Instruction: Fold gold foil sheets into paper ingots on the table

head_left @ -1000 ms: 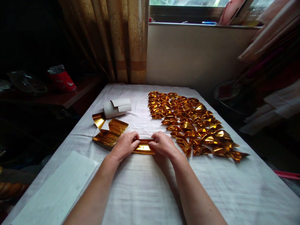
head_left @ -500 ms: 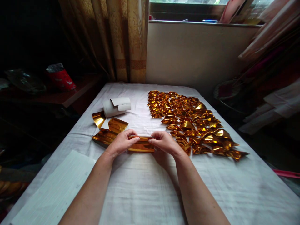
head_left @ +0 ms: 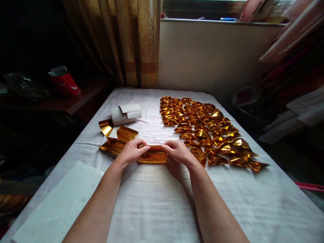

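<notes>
**Left hand (head_left: 133,151) and right hand (head_left: 178,152) pinch foil (head_left: 152,157) crosswise between them**

The foil sits straight in front of the person, in the gap between the two hands, above or on the cloth-covered table (head_left: 141,209); contact underneath is hard to judge. Its long axis runs left to right, from one hand to the other, and its broad face tips toward the viewer. Neither hand is nearer: each grips the far edge, the left hand towards the left end, the right hand at the right end. Both thumbs lie along that edge with the fingers curled behind. A narrow band there looks like a fold, though its layers are too small to tell.

Just beyond and left of the left hand lie gold sheets (head_left: 112,147), with a white roll (head_left: 124,115) farther back, on its side. The folded pieces (head_left: 202,134) spread in rows to the right, the closest just beside the right hand and the rest reaching away toward the far edge. A pale sheet (head_left: 58,206) lies flat near the left forearm.
</notes>
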`<state>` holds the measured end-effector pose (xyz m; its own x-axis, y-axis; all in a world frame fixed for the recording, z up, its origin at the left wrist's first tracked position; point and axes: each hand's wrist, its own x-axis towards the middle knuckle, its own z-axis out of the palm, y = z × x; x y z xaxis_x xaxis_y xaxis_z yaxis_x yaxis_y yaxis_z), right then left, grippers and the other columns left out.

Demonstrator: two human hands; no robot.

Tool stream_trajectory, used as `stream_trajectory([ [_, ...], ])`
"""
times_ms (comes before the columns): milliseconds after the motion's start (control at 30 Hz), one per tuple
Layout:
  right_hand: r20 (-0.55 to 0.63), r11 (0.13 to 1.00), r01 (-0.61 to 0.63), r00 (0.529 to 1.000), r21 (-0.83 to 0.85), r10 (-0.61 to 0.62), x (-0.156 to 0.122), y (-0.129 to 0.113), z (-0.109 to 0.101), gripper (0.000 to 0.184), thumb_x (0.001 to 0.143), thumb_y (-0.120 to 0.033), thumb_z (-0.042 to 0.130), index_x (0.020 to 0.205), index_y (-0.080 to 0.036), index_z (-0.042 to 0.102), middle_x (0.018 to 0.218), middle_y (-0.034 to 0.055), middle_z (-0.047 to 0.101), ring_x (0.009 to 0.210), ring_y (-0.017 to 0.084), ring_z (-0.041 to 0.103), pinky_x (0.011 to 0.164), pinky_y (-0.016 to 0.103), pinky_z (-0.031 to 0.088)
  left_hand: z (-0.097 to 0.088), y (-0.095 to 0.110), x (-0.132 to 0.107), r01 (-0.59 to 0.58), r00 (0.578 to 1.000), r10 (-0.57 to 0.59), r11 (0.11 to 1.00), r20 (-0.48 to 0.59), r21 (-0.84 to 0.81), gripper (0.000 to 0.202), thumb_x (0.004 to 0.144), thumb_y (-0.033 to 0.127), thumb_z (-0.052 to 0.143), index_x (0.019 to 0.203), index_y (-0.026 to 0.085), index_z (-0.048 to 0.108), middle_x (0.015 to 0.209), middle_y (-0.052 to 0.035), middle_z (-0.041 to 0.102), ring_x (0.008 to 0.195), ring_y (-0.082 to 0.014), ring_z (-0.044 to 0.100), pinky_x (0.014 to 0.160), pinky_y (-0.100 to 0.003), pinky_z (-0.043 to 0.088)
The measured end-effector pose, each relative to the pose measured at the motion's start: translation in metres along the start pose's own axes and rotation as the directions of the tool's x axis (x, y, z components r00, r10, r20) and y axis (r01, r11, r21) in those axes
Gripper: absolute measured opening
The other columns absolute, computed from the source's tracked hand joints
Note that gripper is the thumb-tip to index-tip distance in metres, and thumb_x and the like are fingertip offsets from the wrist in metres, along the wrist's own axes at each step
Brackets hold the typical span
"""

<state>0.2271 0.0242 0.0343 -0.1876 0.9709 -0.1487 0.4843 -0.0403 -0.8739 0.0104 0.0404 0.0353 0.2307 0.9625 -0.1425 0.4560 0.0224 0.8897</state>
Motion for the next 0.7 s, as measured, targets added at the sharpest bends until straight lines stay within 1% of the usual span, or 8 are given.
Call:
stream_trajectory([
  [100, 0.008, 0.999, -0.032, 0.999, 0.032, 0.031, -0.0008, 0.0000, 0.0009, 0.021, 0.080, -0.034, 0.056, 0.068, -0.018, 0.061, 0.052, -0.0041, 0.053, 0.048, 0.009, 0.047, 0.047, 0.020, 0.034, 0.0008, 0.0002, -0.0001, -0.001, 1.000, 0.001, 1.000, -0.001, -0.012, 0.033, 0.066, 0.049, 0.064, 0.069, 0.016, 0.063, 0.063, 0.0022, 0.056, 0.059, -0.0119, 0.048, 0.053, -0.022, 0.036],
  [233, 0.016, 0.998, -0.042, 0.999, 0.038, 0.041, -0.0019, -0.0008, 0.0006, 0.019, 0.081, -0.032, 0.056, 0.069, -0.018, 0.062, 0.051, -0.0044, 0.054, 0.046, 0.010, 0.049, 0.047, 0.021, 0.034, 0.0001, -0.0007, 0.0001, -0.010, 1.000, 0.010, 1.000, -0.003, -0.011, 0.033, 0.067, 0.049, 0.065, 0.069, 0.016, 0.062, 0.062, 0.0027, 0.055, 0.057, -0.0115, 0.048, 0.053, -0.022, 0.035],
  [333, -0.003, 1.000, -0.009, 1.000, -0.006, 0.009, -0.0014, -0.0011, 0.0003, 0.019, 0.081, -0.030, 0.056, 0.069, -0.018, 0.064, 0.055, -0.0031, 0.058, 0.051, 0.011, 0.052, 0.051, 0.021, 0.036, -0.0008, -0.0022, 0.0005, -0.025, 1.000, 0.025, 1.000, 0.008, -0.017, 0.031, 0.067, 0.048, 0.065, 0.069, 0.016, 0.063, 0.063, 0.0019, 0.057, 0.059, -0.0123, 0.049, 0.054, -0.022, 0.037],
  [433, -0.048, 0.996, 0.014, 0.999, -0.087, -0.019, 0.0003, -0.0001, 0.0017, 0.018, 0.080, -0.029, 0.058, 0.071, -0.018, 0.067, 0.062, -0.0015, 0.064, 0.059, 0.012, 0.056, 0.056, 0.021, 0.038, -0.0005, -0.0032, 0.0008, -0.034, 0.999, 0.034, 0.999, 0.003, -0.009, 0.030, 0.068, 0.046, 0.063, 0.070, 0.016, 0.065, 0.064, 0.0014, 0.058, 0.060, -0.0128, 0.050, 0.055, -0.023, 0.038],
  [533, -0.091, 0.984, 0.017, 0.995, -0.180, -0.033, 0.0017, 0.0019, 0.0041, 0.019, 0.081, -0.030, 0.059, 0.072, -0.018, 0.070, 0.067, -0.0005, 0.067, 0.064, 0.013, 0.057, 0.059, 0.021, 0.038, 0.0016, -0.0029, 0.0009, -0.018, 0.999, 0.021, 0.997, -0.031, 0.075, 0.025, 0.069, 0.042, 0.061, 0.071, 0.017, 0.065, 0.064, 0.0016, 0.058, 0.061, -0.0134, 0.050, 0.056, -0.023, 0.037],
  [700, -0.132, 0.952, -0.018, 0.991, -0.306, -0.023, 0.0020, 0.0030, 0.0065, 0.017, 0.083, -0.031, 0.060, 0.078, -0.022, 0.074, 0.072, -0.0009, 0.070, 0.068, 0.014, 0.059, 0.061, 0.022, 0.038, 0.0082, -0.0003, -0.0003, 0.024, 0.996, 0.001, 0.957, -0.085, 0.289, 0.020, 0.076, 0.038, 0.059, 0.075, 0.020, 0.068, 0.067, 0.0012, 0.063, 0.064, -0.0156, 0.056, 0.060, -0.025, 0.039],
])
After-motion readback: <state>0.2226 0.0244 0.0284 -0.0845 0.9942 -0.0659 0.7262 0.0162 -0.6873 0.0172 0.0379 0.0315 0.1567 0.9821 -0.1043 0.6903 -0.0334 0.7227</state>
